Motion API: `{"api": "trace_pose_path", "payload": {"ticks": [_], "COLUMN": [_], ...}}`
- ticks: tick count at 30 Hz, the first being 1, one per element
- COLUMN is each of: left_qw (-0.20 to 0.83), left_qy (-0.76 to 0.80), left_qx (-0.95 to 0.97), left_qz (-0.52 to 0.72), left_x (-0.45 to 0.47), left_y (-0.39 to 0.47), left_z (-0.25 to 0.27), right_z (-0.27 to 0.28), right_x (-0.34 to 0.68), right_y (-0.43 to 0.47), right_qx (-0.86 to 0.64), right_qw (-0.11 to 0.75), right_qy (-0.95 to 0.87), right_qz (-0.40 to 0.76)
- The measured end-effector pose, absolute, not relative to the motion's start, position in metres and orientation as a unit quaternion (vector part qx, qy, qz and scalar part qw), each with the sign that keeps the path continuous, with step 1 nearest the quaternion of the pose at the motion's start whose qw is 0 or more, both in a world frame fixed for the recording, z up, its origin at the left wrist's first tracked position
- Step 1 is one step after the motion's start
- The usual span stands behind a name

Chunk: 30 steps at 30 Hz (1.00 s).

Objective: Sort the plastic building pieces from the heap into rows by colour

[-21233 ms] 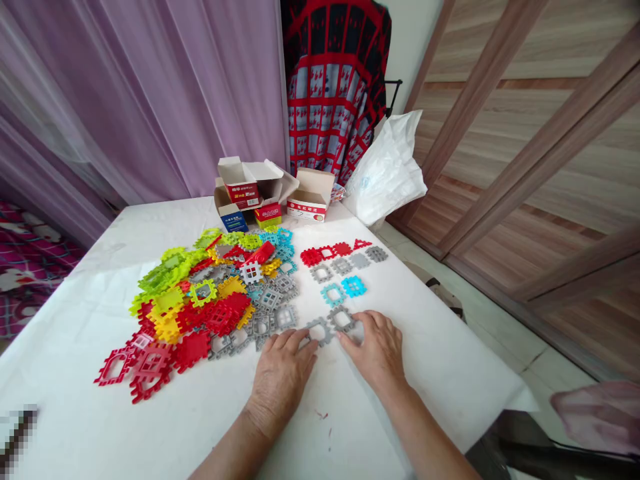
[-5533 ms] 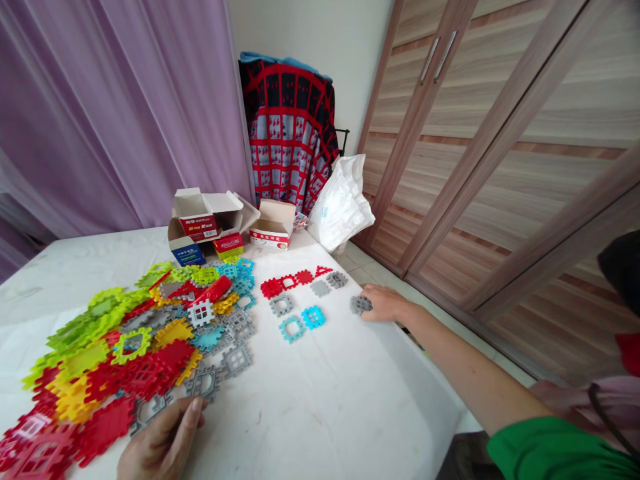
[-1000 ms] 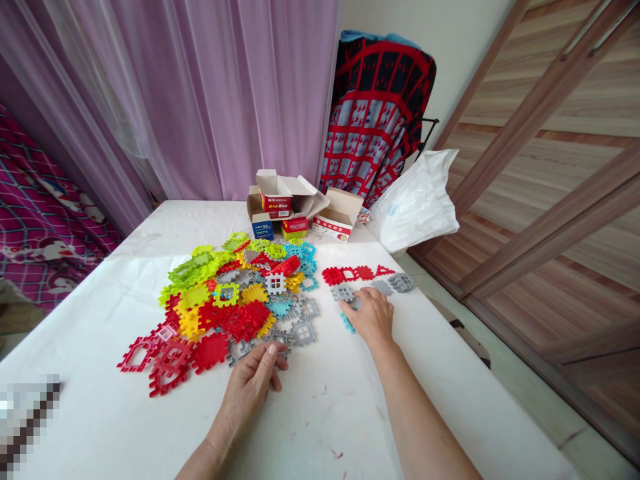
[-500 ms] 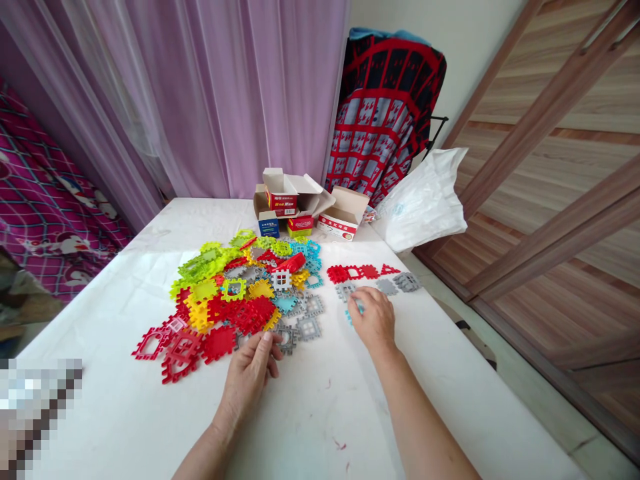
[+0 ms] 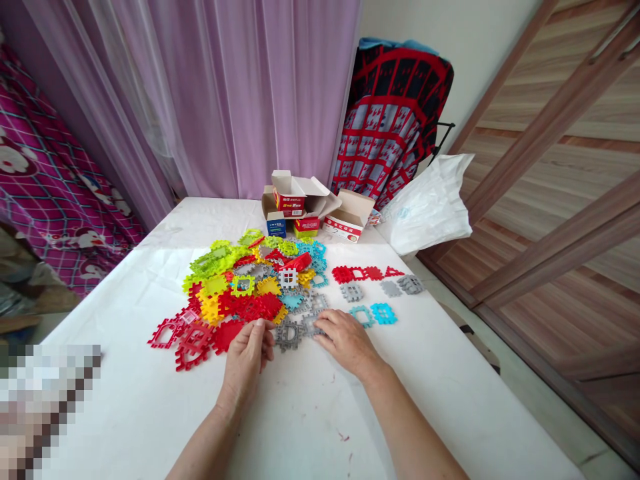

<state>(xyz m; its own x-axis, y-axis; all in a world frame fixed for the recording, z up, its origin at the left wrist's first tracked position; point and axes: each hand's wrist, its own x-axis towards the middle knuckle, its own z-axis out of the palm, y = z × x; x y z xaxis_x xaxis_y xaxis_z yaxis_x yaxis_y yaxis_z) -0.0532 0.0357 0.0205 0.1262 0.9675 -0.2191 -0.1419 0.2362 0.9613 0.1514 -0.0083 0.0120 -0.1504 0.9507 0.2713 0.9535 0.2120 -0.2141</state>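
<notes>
A mixed pile of plastic interlocking tiles (image 5: 250,307) in red, yellow, lime green, blue and grey lies ahead of my hands. My right hand (image 5: 347,340) has its thumb and fingertips at the right edge of a light grey interlocking tile (image 5: 311,325), which lies at the pile's near right side. Left of it is a dark grey window tile (image 5: 289,335). Beside the pile's front edge, my left hand (image 5: 247,347) is closed with its fingers curled, and whatever they may hold is hidden. To the right lie sorted red tiles (image 5: 373,273), grey tiles (image 5: 351,292) and blue tiles (image 5: 383,313).
Several opened small cardboard boxes (image 5: 343,230) stand at the back of the white-covered table (image 5: 310,420). A white plastic bag (image 5: 425,207) hangs over the far right edge. Purple curtains (image 5: 225,100) and a wooden wardrobe (image 5: 550,200) border the table.
My right hand has moved left from the sorted tiles to the grey tile at the pile, uncovering the blue tiles. The left hand stays by the pile, its fingers more curled. The view has shifted slightly.
</notes>
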Motion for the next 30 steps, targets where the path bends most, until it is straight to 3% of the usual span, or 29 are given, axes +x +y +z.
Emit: {"api": "trace_pose_path", "payload": {"ticks": [5, 10, 13, 25, 30], "left_qw": [0.615, 0.629, 0.641, 0.645, 0.652], "left_qy": [0.483, 0.469, 0.451, 0.434, 0.464], "left_qx": [0.445, 0.482, 0.507, 0.534, 0.497], "left_qz": [0.436, 0.391, 0.358, 0.332, 0.335], "left_x": [-0.051, -0.047, -0.044, -0.042, -0.045], "left_y": [0.034, 0.031, 0.029, 0.031, 0.031], "left_z": [0.021, 0.019, 0.015, 0.01, 0.013], "right_z": [0.014, 0.012, 0.011, 0.011, 0.018], "right_x": [0.158, 0.154, 0.145, 0.129, 0.125], "right_y": [-0.009, -0.009, -0.008, -0.009, -0.016], "right_qx": [-0.651, -0.658, -0.626, -0.608, -0.617], "right_qw": [0.292, 0.438, 0.464, 0.439, 0.41], "right_qy": [-0.7, -0.531, -0.497, -0.543, -0.647], "right_qz": [0.028, 0.306, 0.383, 0.379, 0.181]}}
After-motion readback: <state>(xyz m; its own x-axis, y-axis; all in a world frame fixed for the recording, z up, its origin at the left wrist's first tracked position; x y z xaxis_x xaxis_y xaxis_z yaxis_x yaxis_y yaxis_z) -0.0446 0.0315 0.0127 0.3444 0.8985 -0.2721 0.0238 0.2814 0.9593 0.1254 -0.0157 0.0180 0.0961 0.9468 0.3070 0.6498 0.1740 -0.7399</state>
